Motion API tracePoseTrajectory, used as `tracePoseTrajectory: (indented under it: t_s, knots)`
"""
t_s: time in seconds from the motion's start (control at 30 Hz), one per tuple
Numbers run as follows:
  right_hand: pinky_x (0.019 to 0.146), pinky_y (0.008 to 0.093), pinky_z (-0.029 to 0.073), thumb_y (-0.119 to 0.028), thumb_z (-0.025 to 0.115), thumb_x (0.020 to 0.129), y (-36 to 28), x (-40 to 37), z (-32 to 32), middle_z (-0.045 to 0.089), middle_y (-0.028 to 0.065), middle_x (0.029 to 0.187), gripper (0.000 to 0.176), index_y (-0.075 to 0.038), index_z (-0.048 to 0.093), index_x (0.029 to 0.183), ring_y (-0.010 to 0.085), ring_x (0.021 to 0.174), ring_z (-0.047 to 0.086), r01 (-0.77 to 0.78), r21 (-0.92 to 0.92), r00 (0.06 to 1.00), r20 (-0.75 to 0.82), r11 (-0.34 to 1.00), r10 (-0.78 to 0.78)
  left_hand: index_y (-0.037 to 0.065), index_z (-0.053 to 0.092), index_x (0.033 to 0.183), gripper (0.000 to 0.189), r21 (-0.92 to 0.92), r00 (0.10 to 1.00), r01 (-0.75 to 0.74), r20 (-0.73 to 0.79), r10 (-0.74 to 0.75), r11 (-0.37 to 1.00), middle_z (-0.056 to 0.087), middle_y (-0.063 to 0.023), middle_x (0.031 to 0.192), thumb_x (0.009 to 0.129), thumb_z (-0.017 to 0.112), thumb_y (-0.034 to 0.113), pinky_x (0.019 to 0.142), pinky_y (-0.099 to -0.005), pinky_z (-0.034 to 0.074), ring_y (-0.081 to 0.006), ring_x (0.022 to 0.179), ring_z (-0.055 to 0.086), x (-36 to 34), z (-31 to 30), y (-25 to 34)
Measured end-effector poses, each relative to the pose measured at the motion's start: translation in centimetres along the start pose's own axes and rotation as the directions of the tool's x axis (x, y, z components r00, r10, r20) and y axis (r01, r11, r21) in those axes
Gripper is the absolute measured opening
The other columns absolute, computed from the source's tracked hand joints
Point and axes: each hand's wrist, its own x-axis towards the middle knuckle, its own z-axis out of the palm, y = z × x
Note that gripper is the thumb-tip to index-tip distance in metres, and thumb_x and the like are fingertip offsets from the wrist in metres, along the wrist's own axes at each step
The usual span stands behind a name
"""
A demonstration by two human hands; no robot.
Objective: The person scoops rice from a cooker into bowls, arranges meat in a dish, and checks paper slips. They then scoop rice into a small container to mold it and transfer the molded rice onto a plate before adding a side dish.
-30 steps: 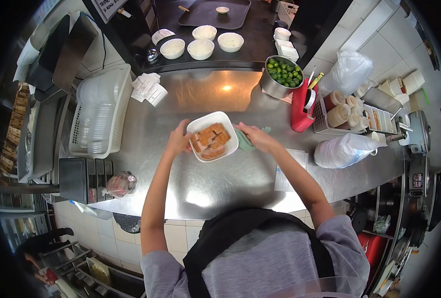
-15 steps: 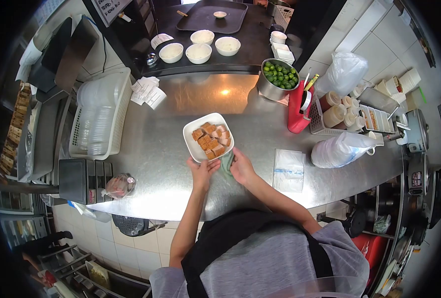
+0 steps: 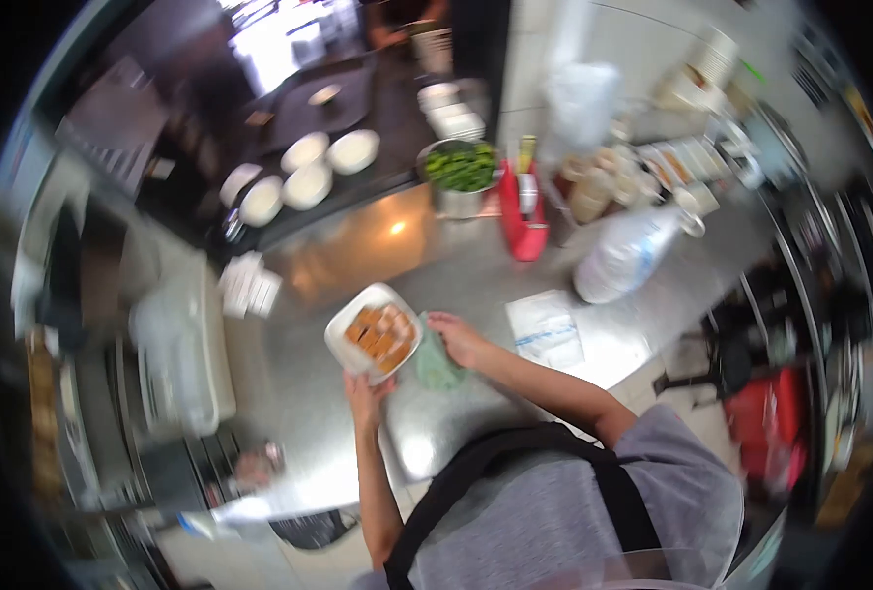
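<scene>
A white square bowl (image 3: 336,335) holds chunks of browned, crisp-looking meat (image 3: 381,337), cut in pieces. My left hand (image 3: 366,395) grips the bowl at its near edge, fingers beneath and thumb at the rim. Just right of the bowl, my right hand (image 3: 453,337) is closed on a green cloth (image 3: 439,368) that hangs down toward the steel counter (image 3: 309,403). A narrow gap separates the right hand from the bowl. Motion blurs the view somewhat.
On the dark shelf beyond stand several white bowls (image 3: 308,186) and a tray (image 3: 324,103). A pot of green limes (image 3: 459,167), a red holder (image 3: 523,221) and a wrapped stack (image 3: 628,258) line the right. A basket of plastic containers (image 3: 186,344) sits left.
The view has turned and shifted. My right hand has come away from the bowl with the green cloth, which now hangs more openly. My left hand keeps the bowl.
</scene>
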Motion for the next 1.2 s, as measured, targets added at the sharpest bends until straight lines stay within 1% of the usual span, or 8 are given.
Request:
tracePoseTrajectory:
  t_s: [0.13,0.17,0.27,0.33,0.4,0.77,0.9,1.2]
  knots:
    - [0.084,0.0314,0.042,-0.023,0.056,0.085,-2.8,-0.7,-1.2,0.055,0.0092,0.107,0.034,-0.006,0.049,0.115,0.0181,0.098,0.051,0.047,-0.017,0.97,-0.239,0.999,-0.049,0.006,0.032,0.124,0.038,0.148,0.995,0.012,0.092,-0.026,0.989,0.052,-0.0197,0.107,0.087,0.036,0.014,0.051,-0.032,0.053,-0.0279,0.07,0.062,-1.3,-1.3,2.1]
    - [0.081,0.0303,0.041,-0.027,0.056,0.086,-3.0,-1.6,-2.1,0.054,0.008,0.106,0.033,-0.009,0.049,0.114,0.0165,0.096,0.051,0.152,-0.26,0.942,-0.256,0.954,-0.219,0.005,0.032,0.125,0.039,0.194,0.99,0.009,0.135,-0.036,0.981,0.053,-0.0195,0.106,0.087,0.036,0.013,0.05,-0.0314,0.053,-0.0265,0.068,0.062,-1.6,-1.3,2.7]
    - [0.076,0.0288,0.044,-0.03,0.055,0.087,-2.8,-5.7,-6.6,0.057,0.0065,0.099,0.031,-0.008,0.053,0.109,0.0133,0.091,0.053,0.33,-0.357,0.902,-0.153,0.874,-0.403,0.004,0.032,0.125,0.041,0.271,0.956,0.041,0.268,-0.116,0.962,0.055,-0.0193,0.099,0.085,0.036,0.011,0.048,-0.0307,0.052,-0.0241,0.063,0.061,-3.0,0.4,4.3]
    - [0.071,0.0271,0.048,-0.033,0.053,0.088,-4.3,-11.2,-10.4,0.061,0.0053,0.092,0.03,-0.007,0.057,0.102,0.0125,0.084,0.059,0.124,-0.353,0.984,-0.08,0.928,-0.162,0.003,0.032,0.125,0.041,0.328,0.902,0.072,0.382,-0.202,0.942,0.057,-0.0191,0.095,0.085,0.035,0.01,0.048,-0.0305,0.052,-0.0239,0.062,0.061,-3.7,3.0,4.9]
    - [0.066,0.0253,0.051,-0.033,0.048,0.09,-4.8,-16.5,-13.5,0.063,0.0051,0.086,0.031,-0.005,0.06,0.095,0.0139,0.077,0.063,0.051,-0.119,0.978,-0.195,0.992,-0.073,0.003,0.032,0.125,0.041,0.361,0.837,0.114,0.467,-0.285,0.926,0.058,-0.019,0.092,0.085,0.034,0.008,0.048,-0.0307,0.053,-0.024,0.063,0.062,-4.7,6.6,4.3]
    - [0.069,0.0297,0.05,-0.036,0.04,0.093,-12.2,-30.6,-32.4,0.061,0.0078,0.091,0.038,-0.003,0.057,0.103,0.0168,0.079,0.061,0.284,-0.073,0.79,-0.547,0.956,-0.276,0.005,0.03,0.124,0.04,0.444,0.486,0.262,0.706,-0.514,0.857,0.056,-0.0188,0.097,0.084,0.035,0.007,0.053,-0.0334,0.054,-0.0256,0.07,0.062,-11.0,33.4,-7.3]
    - [0.072,0.0302,0.049,-0.037,0.036,0.094,-14.2,-30.2,-37.7,0.06,0.0074,0.094,0.039,-0.005,0.055,0.106,0.0153,0.081,0.058,0.295,-0.095,0.763,-0.575,0.951,-0.294,0.01,0.021,0.126,0.043,0.37,0.513,0.226,0.741,-0.433,0.901,0.054,-0.0213,0.099,0.084,0.033,0.005,0.057,-0.0346,0.055,-0.0261,0.071,0.062,-11.5,40.6,-13.0]
    - [0.083,0.0291,0.042,-0.038,0.035,0.094,-19.0,-20.1,-42.8,0.052,0.0128,0.112,0.042,-0.01,0.039,0.125,0.0164,0.1,0.05,0.407,-0.113,0.7,-0.598,0.906,-0.389,0.015,0.0,0.127,0.053,0.138,0.738,0.221,0.624,-0.258,0.965,0.049,-0.0255,0.107,0.09,0.037,0.007,0.074,-0.0383,0.053,-0.0296,0.086,0.061,-9.6,47.4,-19.9]
